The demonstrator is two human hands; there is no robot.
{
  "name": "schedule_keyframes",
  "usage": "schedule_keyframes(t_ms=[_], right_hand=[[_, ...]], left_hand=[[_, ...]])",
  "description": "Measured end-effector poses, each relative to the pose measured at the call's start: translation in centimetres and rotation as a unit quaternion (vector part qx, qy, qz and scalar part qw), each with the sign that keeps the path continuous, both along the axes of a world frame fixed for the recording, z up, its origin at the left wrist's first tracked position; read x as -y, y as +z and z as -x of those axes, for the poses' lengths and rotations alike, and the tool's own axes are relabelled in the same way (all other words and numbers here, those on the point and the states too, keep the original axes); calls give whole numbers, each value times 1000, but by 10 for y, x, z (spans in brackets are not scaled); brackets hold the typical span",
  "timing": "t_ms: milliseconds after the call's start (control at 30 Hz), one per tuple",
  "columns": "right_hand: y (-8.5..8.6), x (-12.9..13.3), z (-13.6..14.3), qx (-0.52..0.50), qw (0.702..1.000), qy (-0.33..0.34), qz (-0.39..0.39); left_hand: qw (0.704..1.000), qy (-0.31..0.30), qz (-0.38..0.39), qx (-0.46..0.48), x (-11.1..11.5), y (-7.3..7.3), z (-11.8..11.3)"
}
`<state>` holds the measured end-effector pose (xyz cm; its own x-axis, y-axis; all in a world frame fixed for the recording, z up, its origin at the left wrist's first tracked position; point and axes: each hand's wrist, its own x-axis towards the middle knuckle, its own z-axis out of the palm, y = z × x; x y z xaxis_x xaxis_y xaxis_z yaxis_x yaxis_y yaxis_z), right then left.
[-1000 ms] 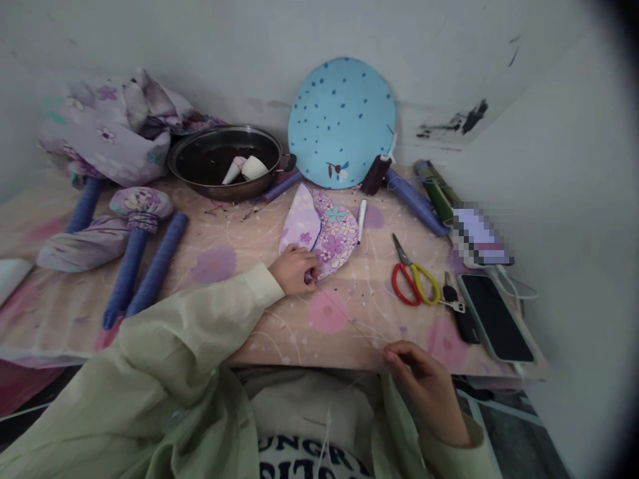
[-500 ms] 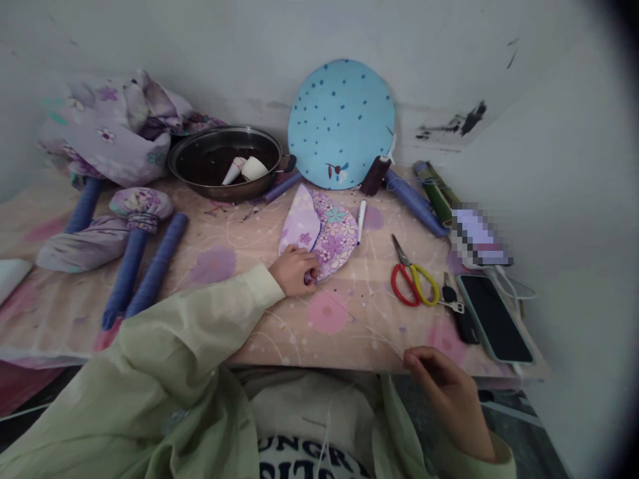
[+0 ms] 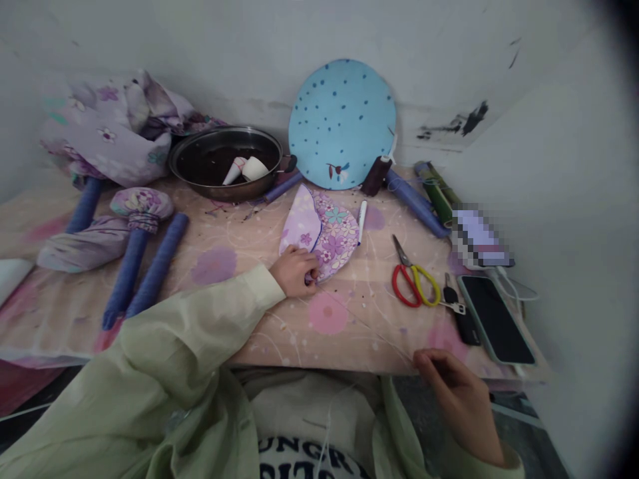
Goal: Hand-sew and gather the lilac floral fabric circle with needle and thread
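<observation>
A purple floral fabric piece [image 3: 335, 233], with a plain lilac section and a dark blue seam line, lies on the table. At its lower left edge my left hand [image 3: 295, 269] is closed, pinching the cloth. From there a thin pale thread [image 3: 367, 324] runs taut down and right. Its other end is pinched between thumb and fingers of my right hand [image 3: 456, 396], by the table's front edge. Whether a needle is in that pinch is too small to tell. A white marker [image 3: 362, 223] lies beside the fabric.
Red-and-yellow-handled scissors [image 3: 413, 279], keys [image 3: 453, 303] and a phone [image 3: 496, 319] lie to the right. Behind stand a metal pan [image 3: 227, 193], a blue round disc [image 3: 342, 120] and a dark thread spool [image 3: 376, 176]. Blue wrapped sticks [image 3: 157, 266] and floral cloth bundles [image 3: 107, 136] occupy the left.
My right hand has moved slightly right, drawing the thread along with it. My left hand and the fabric have stayed in place.
</observation>
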<state>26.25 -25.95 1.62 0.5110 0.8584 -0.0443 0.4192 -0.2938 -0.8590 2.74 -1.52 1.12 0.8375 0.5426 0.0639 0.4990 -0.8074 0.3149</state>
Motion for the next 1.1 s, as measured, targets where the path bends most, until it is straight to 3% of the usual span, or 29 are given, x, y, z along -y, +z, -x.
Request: schedule_keyframes(t_ms=[700,1100], right_hand=[[2,7,-6,8,999,-50,-16],[12,9,-6,14,996,-77,-31]], left_hand=[[1000,-1,-8,8,0,-3,1],[1000,-2,-12,9,1,-3,0]])
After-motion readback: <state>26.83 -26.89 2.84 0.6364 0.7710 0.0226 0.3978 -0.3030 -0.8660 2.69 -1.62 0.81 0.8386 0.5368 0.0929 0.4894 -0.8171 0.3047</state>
